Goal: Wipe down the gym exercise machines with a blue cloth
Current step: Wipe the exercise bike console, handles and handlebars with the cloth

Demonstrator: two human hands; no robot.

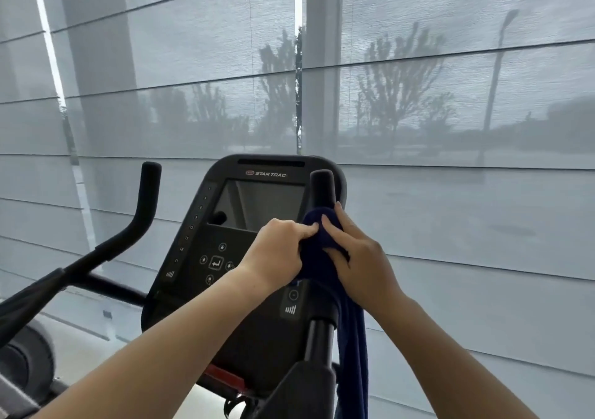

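Your left hand (277,251) and right hand (357,254) both grip the cloth (317,254), fingers (306,230) curled tight into it from either side. It is wrapped round the handle (323,187) at 3 o'clock of the console (231,257), with a tail hanging toward 6 o'clock. Hold the wrap snug and twist as you slide toward the bare tip at 12 o'clock, so the whole round of the grip gets rubbed, and mind the tail doesn't snag below.
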